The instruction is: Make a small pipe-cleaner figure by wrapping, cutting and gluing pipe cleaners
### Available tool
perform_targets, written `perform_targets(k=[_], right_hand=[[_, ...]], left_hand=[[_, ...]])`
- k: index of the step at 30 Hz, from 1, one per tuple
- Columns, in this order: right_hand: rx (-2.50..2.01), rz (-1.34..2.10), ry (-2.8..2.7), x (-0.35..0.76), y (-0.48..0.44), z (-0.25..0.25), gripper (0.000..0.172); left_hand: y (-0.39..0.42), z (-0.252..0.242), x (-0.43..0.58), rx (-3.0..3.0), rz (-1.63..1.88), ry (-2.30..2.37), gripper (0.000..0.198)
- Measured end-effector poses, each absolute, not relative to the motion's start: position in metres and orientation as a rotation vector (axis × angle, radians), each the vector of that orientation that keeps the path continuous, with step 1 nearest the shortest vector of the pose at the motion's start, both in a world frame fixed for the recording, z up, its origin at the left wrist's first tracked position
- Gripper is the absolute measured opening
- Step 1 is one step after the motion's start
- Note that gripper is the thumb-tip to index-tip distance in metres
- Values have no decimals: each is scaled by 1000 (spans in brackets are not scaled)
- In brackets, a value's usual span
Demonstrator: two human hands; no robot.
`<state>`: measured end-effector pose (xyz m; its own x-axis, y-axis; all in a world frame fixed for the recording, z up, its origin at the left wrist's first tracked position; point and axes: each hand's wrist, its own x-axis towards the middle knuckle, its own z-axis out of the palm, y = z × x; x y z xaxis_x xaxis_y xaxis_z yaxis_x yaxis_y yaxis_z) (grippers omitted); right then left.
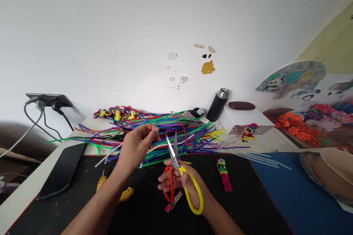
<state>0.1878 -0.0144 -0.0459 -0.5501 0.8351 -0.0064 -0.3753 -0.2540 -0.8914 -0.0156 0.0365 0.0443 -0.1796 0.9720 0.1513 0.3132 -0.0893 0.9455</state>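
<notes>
My right hand grips a pair of scissors with one red and one yellow handle; the steel blades stand slightly apart and point up and away from me. My left hand is raised just left of the blades, fingers pinched together at the tips on something thin that I cannot make out. Behind both hands lies a big heap of coloured pipe cleaners in green, purple, blue, red and white. A small red clip-like piece hangs near the red handle.
A black mat covers the desk. On it lie a pink and green pipe-cleaner figure, yellow bits and a black phone. Behind stand a dark flask, a white box and small figures.
</notes>
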Motion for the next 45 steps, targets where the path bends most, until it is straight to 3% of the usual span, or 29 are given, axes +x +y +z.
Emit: perform_targets(k=[5, 10, 22, 45], right_hand=[[-805, 1809, -1133, 193, -25, -40, 68], [-872, 1712, -1159, 192, -29, -38, 59], [-896, 1655, -1232, 190, -33, -37, 48], [-958, 1615, -1221, 189, -32, -32, 50]], left_hand=[[31, 39, -8, 1516, 1253, 1582, 34], [25, 40, 3, 1619, 1220, 1672, 30], [17, 31, 24, 1612, 1144, 1637, 32], [13, 28, 31, 1592, 1075, 1631, 33]])
